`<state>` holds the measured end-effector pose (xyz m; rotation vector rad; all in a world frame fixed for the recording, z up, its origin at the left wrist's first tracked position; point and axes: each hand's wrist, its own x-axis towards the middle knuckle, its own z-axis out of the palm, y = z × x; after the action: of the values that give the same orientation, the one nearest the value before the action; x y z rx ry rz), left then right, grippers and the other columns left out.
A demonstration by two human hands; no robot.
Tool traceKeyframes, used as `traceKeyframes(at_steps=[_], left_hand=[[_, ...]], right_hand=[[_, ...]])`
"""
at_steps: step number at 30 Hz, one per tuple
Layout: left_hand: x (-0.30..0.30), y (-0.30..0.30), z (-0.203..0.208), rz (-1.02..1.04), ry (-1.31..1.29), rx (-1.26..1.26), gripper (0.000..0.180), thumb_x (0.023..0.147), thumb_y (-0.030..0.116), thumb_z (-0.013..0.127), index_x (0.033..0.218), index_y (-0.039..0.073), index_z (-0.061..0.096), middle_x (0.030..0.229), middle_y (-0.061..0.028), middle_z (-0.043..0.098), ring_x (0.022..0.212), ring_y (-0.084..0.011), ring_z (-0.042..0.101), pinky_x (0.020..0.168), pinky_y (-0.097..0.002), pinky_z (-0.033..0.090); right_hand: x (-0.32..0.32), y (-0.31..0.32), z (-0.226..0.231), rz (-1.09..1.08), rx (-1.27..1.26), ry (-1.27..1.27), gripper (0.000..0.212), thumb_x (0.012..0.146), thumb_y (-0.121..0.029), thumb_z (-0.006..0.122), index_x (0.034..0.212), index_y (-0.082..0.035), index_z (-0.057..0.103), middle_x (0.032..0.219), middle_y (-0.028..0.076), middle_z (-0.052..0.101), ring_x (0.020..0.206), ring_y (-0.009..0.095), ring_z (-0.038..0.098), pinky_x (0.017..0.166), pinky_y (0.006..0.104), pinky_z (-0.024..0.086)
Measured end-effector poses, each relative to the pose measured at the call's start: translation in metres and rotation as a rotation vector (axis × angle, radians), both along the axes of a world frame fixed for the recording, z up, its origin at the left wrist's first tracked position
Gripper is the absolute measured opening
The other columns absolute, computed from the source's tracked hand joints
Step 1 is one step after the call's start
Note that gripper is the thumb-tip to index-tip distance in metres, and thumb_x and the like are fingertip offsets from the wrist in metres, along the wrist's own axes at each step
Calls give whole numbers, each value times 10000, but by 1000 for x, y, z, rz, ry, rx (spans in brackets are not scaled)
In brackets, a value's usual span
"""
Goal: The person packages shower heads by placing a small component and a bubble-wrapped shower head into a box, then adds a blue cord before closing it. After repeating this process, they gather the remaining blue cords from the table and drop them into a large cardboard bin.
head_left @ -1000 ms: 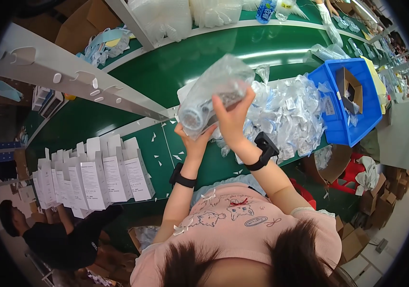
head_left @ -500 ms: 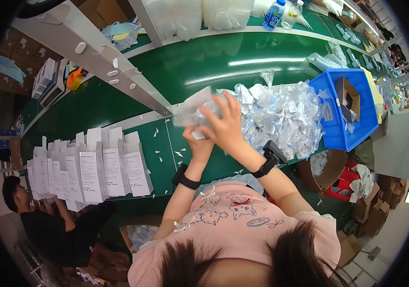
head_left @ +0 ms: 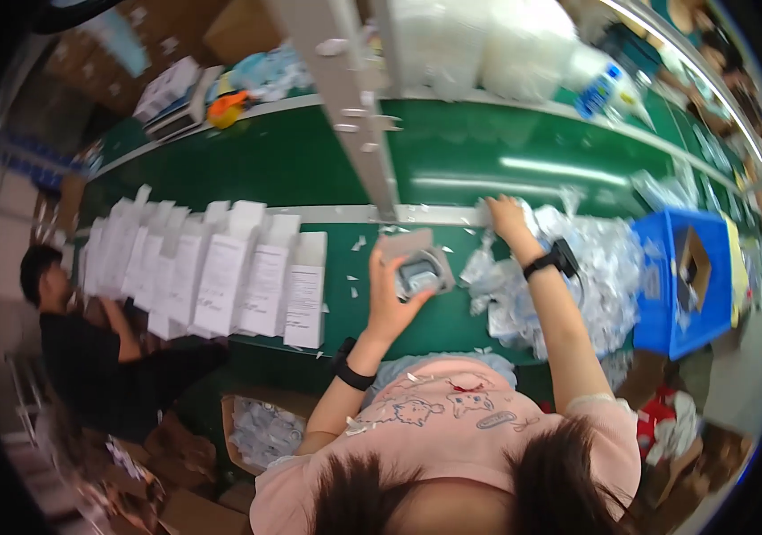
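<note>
The left hand [head_left: 390, 299] clasps an open carton [head_left: 409, 242] over the green bench [head_left: 434, 335], thumb at its front. That grip is best kept light, so the walls do not bow and the mouth stays square. The carton looks greyish inside, its flap standing up at the far side, and a bluish-grey item [head_left: 419, 279] sits within; blur leaves the item's exact shape unsure. To the right lies a loose heap of clear plastic packets [head_left: 559, 299], where easing one out without dragging its neighbours would be wise. The right hand [head_left: 509, 219] is at the heap's far left edge, fingers bent; whether it holds a packet, I cannot tell.
</note>
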<state>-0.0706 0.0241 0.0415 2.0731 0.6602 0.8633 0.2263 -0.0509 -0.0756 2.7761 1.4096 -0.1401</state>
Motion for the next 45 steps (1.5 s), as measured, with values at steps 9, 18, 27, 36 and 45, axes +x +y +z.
traceKeyframes(at_steps=[9,18,27,36,45], left_hand=[[-4,-8,17,-112,179,4,308,663,151,701,936,69,584,1297,-287,223,1198,-406,308,963,-380,307],[9,14,18,55,78,26,110,651,85,661,664,4,587,869,-198,550,732,-350,558,644,-378,448],[17,28,27,103,132,-95,148,622,85,678,638,-9,565,663,-115,539,561,-273,527,519,-325,398],[16,24,17,100,84,-93,135,621,60,679,649,-24,577,628,-87,536,535,-181,495,501,-267,362],[19,26,11,108,5,-128,137,626,59,680,651,-22,572,664,-84,554,556,-161,498,510,-260,359]], right_hand=[[-106,-41,51,-20,-29,301,384,653,-101,646,979,-21,459,914,189,476,819,382,519,695,452,448],[-101,-46,11,153,399,452,317,547,69,572,827,-68,516,829,169,456,826,372,494,679,412,424],[-141,-37,160,-52,1261,573,389,529,32,662,885,-44,524,888,123,517,840,300,511,759,328,420],[-164,-18,152,730,459,153,247,636,-108,640,864,-51,563,881,86,546,929,258,488,850,376,382],[-163,-18,137,676,636,52,332,619,-174,688,918,-83,577,1019,91,482,1009,280,438,943,418,313]])
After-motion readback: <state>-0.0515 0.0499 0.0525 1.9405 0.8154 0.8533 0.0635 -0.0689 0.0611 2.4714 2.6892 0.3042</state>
